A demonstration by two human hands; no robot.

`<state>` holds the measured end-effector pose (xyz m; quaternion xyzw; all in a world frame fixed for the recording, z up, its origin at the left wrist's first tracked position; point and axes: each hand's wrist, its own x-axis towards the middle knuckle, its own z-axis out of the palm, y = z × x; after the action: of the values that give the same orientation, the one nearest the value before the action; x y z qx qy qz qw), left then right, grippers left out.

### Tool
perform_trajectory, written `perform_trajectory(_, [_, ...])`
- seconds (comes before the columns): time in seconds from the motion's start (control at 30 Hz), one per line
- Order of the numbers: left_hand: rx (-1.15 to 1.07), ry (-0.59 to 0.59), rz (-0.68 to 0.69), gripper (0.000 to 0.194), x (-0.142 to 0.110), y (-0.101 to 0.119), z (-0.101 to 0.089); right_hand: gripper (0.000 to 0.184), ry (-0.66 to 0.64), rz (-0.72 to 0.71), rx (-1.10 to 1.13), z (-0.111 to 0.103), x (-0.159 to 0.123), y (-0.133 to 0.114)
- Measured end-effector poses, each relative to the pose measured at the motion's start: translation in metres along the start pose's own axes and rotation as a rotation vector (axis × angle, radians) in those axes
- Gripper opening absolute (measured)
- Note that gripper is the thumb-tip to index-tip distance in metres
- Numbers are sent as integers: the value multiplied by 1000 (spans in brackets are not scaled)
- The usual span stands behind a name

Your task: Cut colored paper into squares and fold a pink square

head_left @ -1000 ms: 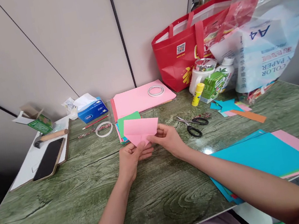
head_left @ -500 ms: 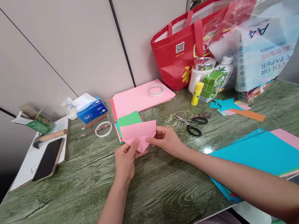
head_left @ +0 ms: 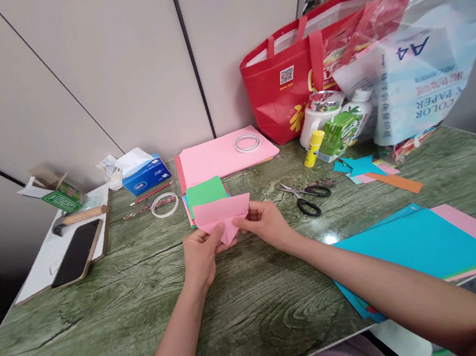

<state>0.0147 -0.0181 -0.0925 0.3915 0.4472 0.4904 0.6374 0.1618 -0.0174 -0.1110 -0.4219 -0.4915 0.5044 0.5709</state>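
Observation:
A pink sheet of paper (head_left: 222, 210), folded to a point at its near end with a flat band along the far side, is held up over the table. My left hand (head_left: 200, 255) grips its left side, thumb on top and fingers underneath. On the right side, my right hand (head_left: 268, 225) pinches the same paper, its thumb on the folded flap. Just beyond the folded paper lies a stack of small coloured squares with a green sheet (head_left: 204, 190) on top, partly covered by the paper. Black-handled scissors (head_left: 303, 196) lie open to the right of my right hand.
Two tape rolls, one on the table (head_left: 165, 205), a glue stick (head_left: 314, 148), a tissue box (head_left: 145, 174) and pink sheets (head_left: 212, 161) stand or lie toward the back. Blue paper (head_left: 398, 248) lies front right. A phone (head_left: 79, 253) is at left; a red bag (head_left: 274, 95) stands behind.
The far edge of the folded pink paper has tipped slightly down and toward me, showing more of the green square. Both hands keep nearly the same place and hold.

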Motion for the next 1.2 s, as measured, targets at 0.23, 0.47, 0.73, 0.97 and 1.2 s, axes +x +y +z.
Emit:
perform_trajectory(0.23, [19, 24, -8, 28, 2, -3, 0, 17, -22, 25, 5, 1, -2, -2])
perform_trajectory(0.47, [25, 45, 5, 28, 1, -1, 0, 21, -41, 35, 29, 2, -3, -3])
perform_trajectory(0.73, [30, 96, 21, 31, 4, 0, -1, 29, -56, 93, 176, 0, -1, -3])
perform_trajectory(0.97, [23, 141, 32, 33, 6, 3, -2, 32, -24, 144, 238, -3, 1, -2])
perform_trajectory(1.2, [24, 143, 41, 32, 7, 1, -3, 33, 3, 124, 203, -3, 2, 0])
